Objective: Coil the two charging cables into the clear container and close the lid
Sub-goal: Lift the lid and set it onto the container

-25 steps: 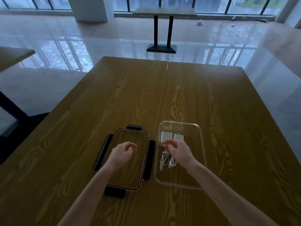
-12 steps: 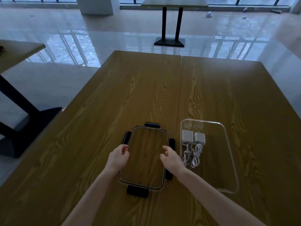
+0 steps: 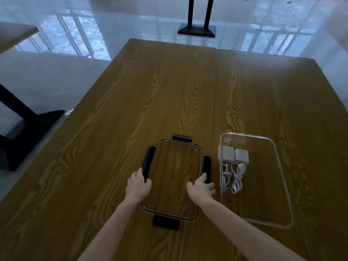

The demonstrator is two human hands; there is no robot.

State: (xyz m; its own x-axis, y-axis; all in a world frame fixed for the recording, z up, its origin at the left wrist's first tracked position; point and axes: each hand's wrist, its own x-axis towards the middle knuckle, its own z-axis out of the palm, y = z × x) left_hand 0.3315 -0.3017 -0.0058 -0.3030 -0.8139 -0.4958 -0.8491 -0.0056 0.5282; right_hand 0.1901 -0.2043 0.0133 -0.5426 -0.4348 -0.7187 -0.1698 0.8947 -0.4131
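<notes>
Both cables lie coiled inside the container. Left of it, the left hand and right hand grip the lid; closing remains.

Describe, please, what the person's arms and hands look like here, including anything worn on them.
Both forearms are bare as far as the bottom edge of the picture; no sleeves show. The left hand and the right hand wear no gloves, and no watch, bracelet or ring is visible on them. No markings can be made out in this dim light.
</notes>
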